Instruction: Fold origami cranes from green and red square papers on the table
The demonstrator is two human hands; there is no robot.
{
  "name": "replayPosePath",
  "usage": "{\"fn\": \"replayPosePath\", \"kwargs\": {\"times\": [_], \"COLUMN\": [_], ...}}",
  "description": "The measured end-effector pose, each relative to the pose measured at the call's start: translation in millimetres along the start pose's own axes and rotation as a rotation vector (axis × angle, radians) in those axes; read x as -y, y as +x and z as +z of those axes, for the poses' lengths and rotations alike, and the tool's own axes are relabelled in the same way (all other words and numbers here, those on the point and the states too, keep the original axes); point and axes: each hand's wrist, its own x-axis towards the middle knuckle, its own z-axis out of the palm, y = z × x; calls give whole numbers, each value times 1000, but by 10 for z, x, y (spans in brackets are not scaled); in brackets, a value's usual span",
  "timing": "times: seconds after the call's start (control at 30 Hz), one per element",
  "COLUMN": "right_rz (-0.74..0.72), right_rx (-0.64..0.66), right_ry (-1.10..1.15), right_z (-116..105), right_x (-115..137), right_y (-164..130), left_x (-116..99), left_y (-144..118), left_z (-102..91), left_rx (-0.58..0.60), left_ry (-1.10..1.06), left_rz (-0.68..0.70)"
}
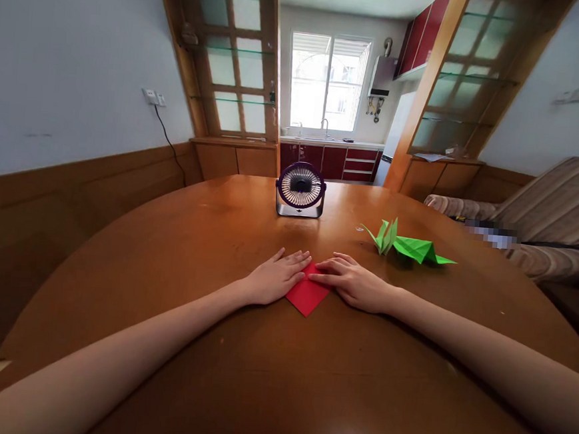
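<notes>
A red sheet of folded paper (307,297) lies on the wooden table, one corner pointing toward me. My left hand (275,276) rests flat on its left side, fingers stretched out over the upper left edge. From the right, my right hand (357,282) touches the paper with its fingertips, the fingers extended and slightly bent. Part of the paper's upper area is hidden beneath both hands. Beyond my right hand sit green origami pieces: an upright one with pointed tips (386,238) and a longer, low one (421,249) right beside it.
A small dark desk fan (300,188) stands upright near the far edge of the rounded table (177,248). At the right is a striped sofa (556,204). A cord (168,134) hangs from the wall socket at the left. Kitchen cabinets (334,162) are visible behind.
</notes>
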Motion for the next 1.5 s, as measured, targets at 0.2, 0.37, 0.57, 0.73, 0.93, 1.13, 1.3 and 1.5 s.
{"fn": "replayPosePath", "kwargs": {"times": [0.2, 0.37, 0.57, 0.73, 0.93, 1.13, 1.3, 1.5], "right_rz": [-33, -55, -90, -119, -141, -129, -76, -29], "right_rx": [42, 75, 45, -14, -96, -166, -187, -181], "right_ry": [-45, -90, -62, 6, 78, 220, 339, 356], "right_z": [-46, -95, -111, -114, -125, -100, -100, -104], "right_x": [12, 28, -1, -58, -147, -236, -241, -187], "right_y": [61, 83, 52, -5, -122, -160, -151, -119], "left_x": [-28, -54, -4, 117, 187, 339, 431, 248], "left_y": [-13, -6, -92, -273, -377, -451, -457, -398], "left_z": [56, 68, 16, -37, -85, -177, -171, -76], "left_rx": [-63, -88, -62, -32, 12, 95, 76, -139], "left_ry": [15, 5, 35, 84, 85, 26, -6, -19], "left_rz": [-65, -72, -133, -202, -215, -183, -161, -180]}}
